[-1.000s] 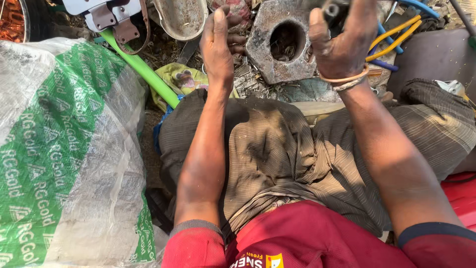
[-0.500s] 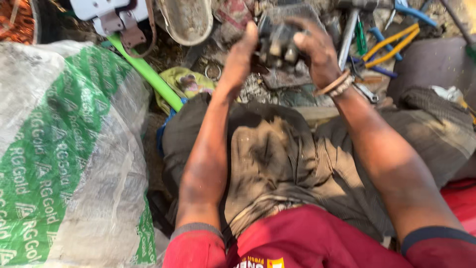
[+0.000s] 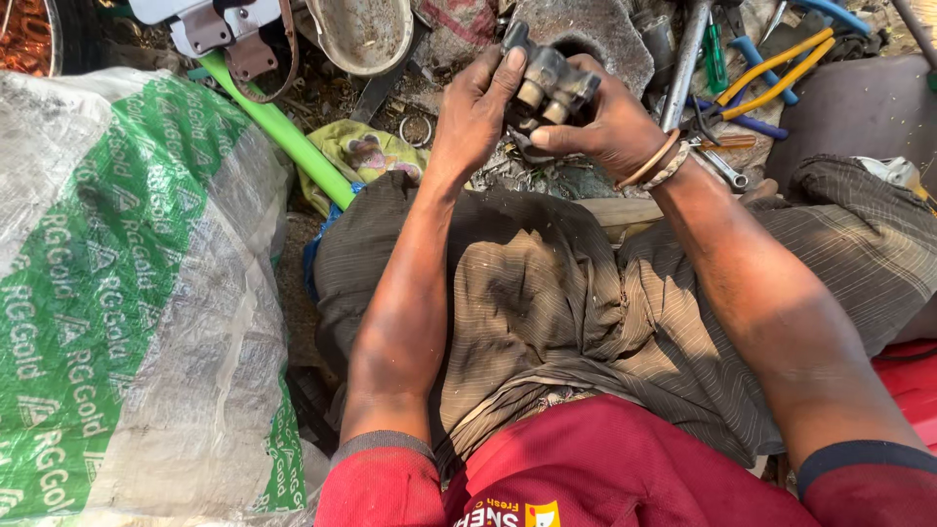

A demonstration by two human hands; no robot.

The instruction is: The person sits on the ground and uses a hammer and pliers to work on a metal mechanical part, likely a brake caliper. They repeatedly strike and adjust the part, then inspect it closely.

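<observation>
From the head view, we judge the step in hand to be gripping and turning over a small dark metal part, raised above the lap in front of the grey stone block. Our left hand wraps its near side, fingers curled close, thumb pressed on top. Our right hand cups the other side, fingers closed round it, thumb underneath. The next move, we think, calls for a firm two-handed hold; pliers and a spanner lie just beside on the ground

ground: dirt, scrap-littered | woven sack left | daylight
</observation>
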